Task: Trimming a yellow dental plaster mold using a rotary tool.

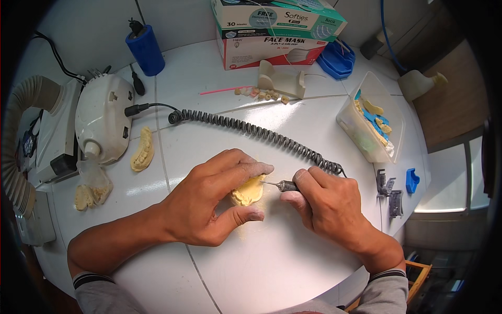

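My left hand [217, 199] grips a pale yellow dental cast [248, 190] at the middle of the white tiled worktop, thumb on its near side and fingers along the far side. My right hand [329, 201] is closed round a dark handpiece [288, 186] with a thin metal bit, whose tip reaches the cast's right edge. A coiled black cord [251, 128] runs from the handpiece to a white motor unit [104, 120] at the left. Fine yellow dust lies on the tile below the cast.
At left are another cast [142, 149], bagged casts [84, 196], an extraction hose [23, 104] and a blue cylinder [145, 49]. Behind are stacked boxes [272, 47] and small tooth pieces [269, 95]. At right are a plastic tub [350, 128], grey parts [396, 204] and a blue tray [412, 180].
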The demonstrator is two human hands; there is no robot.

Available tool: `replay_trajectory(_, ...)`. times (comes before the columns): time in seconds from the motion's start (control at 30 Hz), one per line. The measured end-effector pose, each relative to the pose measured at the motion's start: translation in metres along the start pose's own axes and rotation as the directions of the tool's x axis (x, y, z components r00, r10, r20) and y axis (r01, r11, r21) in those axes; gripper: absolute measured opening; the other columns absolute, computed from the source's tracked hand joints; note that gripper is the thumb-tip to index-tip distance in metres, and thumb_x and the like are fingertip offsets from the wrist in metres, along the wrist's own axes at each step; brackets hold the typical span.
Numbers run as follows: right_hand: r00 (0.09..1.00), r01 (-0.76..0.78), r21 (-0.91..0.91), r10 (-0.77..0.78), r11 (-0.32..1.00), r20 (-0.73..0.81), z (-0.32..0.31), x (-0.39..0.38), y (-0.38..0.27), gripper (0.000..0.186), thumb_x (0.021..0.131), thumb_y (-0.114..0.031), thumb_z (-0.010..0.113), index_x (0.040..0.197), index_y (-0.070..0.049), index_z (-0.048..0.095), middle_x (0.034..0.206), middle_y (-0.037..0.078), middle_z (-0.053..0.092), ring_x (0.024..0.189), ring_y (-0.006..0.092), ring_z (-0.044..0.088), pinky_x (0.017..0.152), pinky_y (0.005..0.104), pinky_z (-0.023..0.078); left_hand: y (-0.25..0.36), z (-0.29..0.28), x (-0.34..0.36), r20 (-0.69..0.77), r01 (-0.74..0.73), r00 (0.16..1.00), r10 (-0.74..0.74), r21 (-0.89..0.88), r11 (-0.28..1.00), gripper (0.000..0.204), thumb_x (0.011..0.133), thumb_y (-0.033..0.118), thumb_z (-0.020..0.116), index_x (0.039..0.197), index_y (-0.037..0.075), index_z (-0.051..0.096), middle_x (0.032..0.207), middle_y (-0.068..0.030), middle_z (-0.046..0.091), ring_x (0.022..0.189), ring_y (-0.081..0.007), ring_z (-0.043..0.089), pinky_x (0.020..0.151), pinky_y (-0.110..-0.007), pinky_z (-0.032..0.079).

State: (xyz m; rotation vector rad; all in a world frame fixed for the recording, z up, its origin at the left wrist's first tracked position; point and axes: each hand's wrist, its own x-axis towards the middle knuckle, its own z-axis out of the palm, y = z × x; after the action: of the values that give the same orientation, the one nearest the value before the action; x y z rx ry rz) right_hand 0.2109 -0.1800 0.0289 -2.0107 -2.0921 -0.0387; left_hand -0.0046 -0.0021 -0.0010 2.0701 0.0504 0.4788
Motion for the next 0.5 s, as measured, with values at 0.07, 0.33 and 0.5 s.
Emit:
replay_trajectory(0.07,1.000,-0.009,0.000,0.009,1.000,0.001,0.0001,-0.0001,-0.0002,0.040,0.104,-0.046,0.077,0.095,-0.009,0.065,0.074,0.004,0.057,0.052,0.0229,0.060,0.044,0.0392,0.048,0.0007,-0.0008,0.0003,-0.001,0.004,1.000,-0.004,0.000,1.000,0.067,0.091,0.027,0.086,0.145,-0.008,0.066,0.117,-0.0222,0.069,0.103,-0.0329,0.070,0.090,-0.041,0.056)
replay_trajectory(0.33,1.000,-0.006,0.000,0.006,1.000,-0.015,0.0006,-0.0004,0.0002,0.041,0.104,-0.047,0.076,0.095,-0.008,0.066,0.074,0.004,0.057,0.051,0.0233,0.059,0.043,0.0399,0.047,0.0023,-0.0014,0.0010,0.000,0.021,1.000,-0.021,0.021,1.000,0.069,0.089,0.029,0.089,0.144,-0.007,0.067,0.116,-0.0211,0.069,0.102,-0.0325,0.070,0.089,-0.041,0.056)
replay_trajectory(0.5,1.000,-0.009,-0.003,0.009,1.000,-0.006,0.0002,-0.0002,-0.0001,0.041,0.104,-0.047,0.076,0.095,-0.008,0.066,0.074,0.004,0.058,0.051,0.0236,0.060,0.044,0.0402,0.047,0.0036,-0.0018,0.0020,-0.010,0.029,1.000,-0.028,0.025,0.999,0.068,0.088,0.030,0.090,0.140,-0.007,0.068,0.113,-0.0204,0.069,0.100,-0.0324,0.069,0.087,-0.041,0.055)
